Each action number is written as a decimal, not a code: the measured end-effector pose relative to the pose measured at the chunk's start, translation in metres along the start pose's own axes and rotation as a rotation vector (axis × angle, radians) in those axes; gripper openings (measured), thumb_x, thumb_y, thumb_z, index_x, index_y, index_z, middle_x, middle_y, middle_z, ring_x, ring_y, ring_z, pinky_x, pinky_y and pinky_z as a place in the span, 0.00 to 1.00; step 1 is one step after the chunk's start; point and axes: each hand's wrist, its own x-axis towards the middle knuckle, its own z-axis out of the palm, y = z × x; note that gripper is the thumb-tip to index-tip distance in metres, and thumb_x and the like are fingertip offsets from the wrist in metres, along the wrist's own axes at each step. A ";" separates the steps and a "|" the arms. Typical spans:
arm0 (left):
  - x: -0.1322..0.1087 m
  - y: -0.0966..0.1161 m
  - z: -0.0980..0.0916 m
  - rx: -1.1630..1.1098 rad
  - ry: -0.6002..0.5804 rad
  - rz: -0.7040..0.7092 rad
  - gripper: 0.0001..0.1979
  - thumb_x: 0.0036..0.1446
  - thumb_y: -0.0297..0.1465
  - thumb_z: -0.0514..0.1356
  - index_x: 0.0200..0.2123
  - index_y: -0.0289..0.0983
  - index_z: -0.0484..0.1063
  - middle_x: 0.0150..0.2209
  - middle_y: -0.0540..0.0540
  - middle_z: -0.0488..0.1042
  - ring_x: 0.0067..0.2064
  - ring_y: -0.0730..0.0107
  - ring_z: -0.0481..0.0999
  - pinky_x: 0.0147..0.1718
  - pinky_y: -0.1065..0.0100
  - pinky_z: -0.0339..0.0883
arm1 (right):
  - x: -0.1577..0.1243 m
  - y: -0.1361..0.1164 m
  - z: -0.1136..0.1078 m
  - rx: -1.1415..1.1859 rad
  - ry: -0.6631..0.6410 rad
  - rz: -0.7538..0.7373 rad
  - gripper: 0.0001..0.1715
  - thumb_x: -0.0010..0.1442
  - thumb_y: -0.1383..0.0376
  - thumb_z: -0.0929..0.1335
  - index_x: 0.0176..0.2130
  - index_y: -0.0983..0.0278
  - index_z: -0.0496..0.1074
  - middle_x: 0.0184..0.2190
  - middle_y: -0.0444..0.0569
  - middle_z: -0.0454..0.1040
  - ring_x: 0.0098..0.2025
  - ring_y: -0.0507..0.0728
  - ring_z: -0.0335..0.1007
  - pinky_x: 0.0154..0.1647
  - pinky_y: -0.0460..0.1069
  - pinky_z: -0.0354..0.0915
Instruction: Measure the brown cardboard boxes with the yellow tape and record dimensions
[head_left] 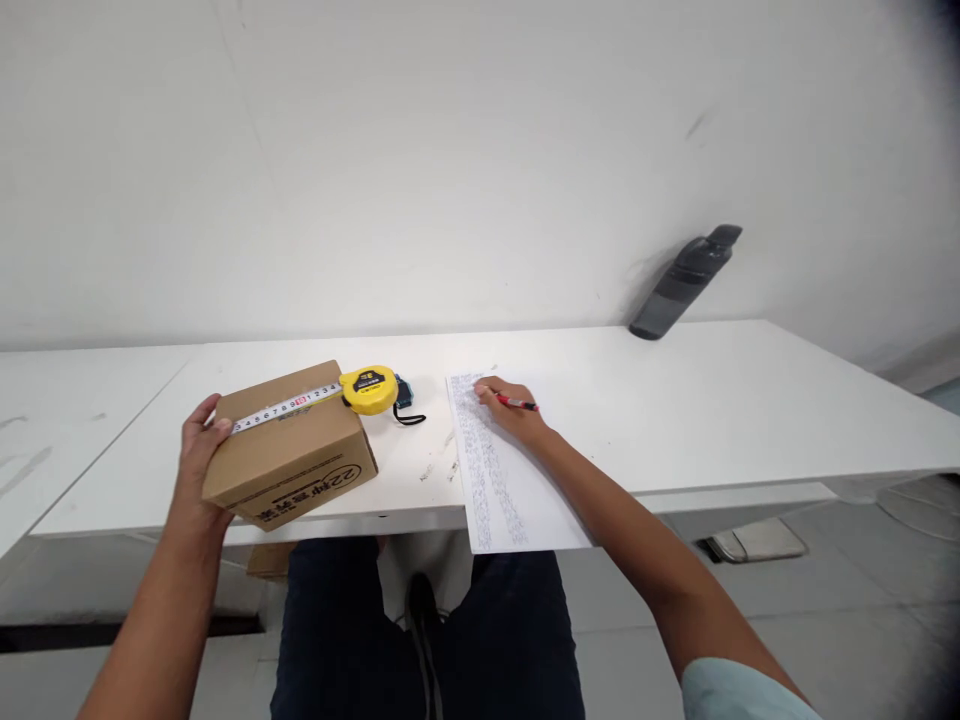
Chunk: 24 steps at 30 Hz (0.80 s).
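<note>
My left hand (196, 455) grips the left end of a small brown cardboard box (300, 450) with printed lettering on its front side. Across the box's top runs the pulled-out blade of a yellow tape measure (371, 388); my left thumb presses on the blade's left end. The tape case rests at the box's right edge, its black strap hanging beside it. My right hand (511, 408) pinches a red pen (519, 402), its tip hidden by the fingers, over the upper part of a paper sheet (544, 500) filled with handwritten columns.
A dark bottle (679, 290) leans against the wall at the back right of the white table (697, 410). Behind the tape case lies a small dark blue object (404, 391). The paper overhangs the table's front edge. Below sits a flat grey item (761, 541).
</note>
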 end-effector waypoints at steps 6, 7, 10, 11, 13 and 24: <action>-0.007 -0.002 0.001 -0.080 -0.033 -0.005 0.30 0.37 0.36 0.72 0.47 0.44 0.71 0.44 0.48 0.73 0.39 0.64 0.74 0.34 0.66 0.73 | 0.040 -0.066 0.065 -0.141 -0.127 -0.253 0.23 0.69 0.47 0.60 0.46 0.52 0.78 0.43 0.43 0.82 0.47 0.60 0.78 0.46 0.51 0.67; -0.009 -0.002 0.000 -0.085 -0.047 -0.003 0.30 0.38 0.36 0.72 0.48 0.44 0.71 0.45 0.48 0.73 0.40 0.64 0.74 0.35 0.65 0.73 | 0.043 -0.073 0.073 -0.143 -0.138 -0.249 0.23 0.70 0.48 0.58 0.45 0.53 0.78 0.41 0.44 0.83 0.45 0.60 0.78 0.45 0.51 0.68; -0.010 -0.006 -0.003 -0.107 -0.077 0.013 0.31 0.40 0.37 0.71 0.50 0.44 0.69 0.47 0.46 0.72 0.44 0.63 0.75 0.40 0.65 0.73 | 0.041 -0.084 0.082 -0.104 -0.115 -0.216 0.28 0.72 0.49 0.54 0.49 0.55 0.77 0.40 0.47 0.83 0.45 0.61 0.78 0.45 0.52 0.69; -0.010 -0.008 -0.004 -0.115 -0.083 0.020 0.31 0.40 0.37 0.71 0.50 0.44 0.69 0.47 0.46 0.71 0.45 0.62 0.74 0.41 0.65 0.73 | 0.037 -0.086 0.080 -0.050 -0.063 -0.208 0.29 0.72 0.48 0.53 0.51 0.56 0.76 0.41 0.48 0.82 0.46 0.61 0.78 0.47 0.52 0.69; -0.009 -0.011 -0.005 -0.132 -0.093 0.024 0.32 0.41 0.38 0.71 0.51 0.44 0.68 0.47 0.46 0.70 0.46 0.62 0.74 0.42 0.65 0.73 | 0.028 -0.092 0.072 0.108 0.072 -0.181 0.33 0.71 0.45 0.52 0.54 0.58 0.74 0.43 0.49 0.82 0.49 0.60 0.77 0.49 0.52 0.68; 0.006 -0.015 0.005 -0.103 -0.241 -0.014 0.32 0.43 0.40 0.70 0.53 0.45 0.66 0.45 0.46 0.70 0.41 0.62 0.74 0.37 0.64 0.71 | -0.003 -0.118 0.021 0.250 -0.010 -0.429 0.27 0.61 0.50 0.69 0.55 0.59 0.69 0.59 0.57 0.71 0.55 0.62 0.72 0.47 0.54 0.70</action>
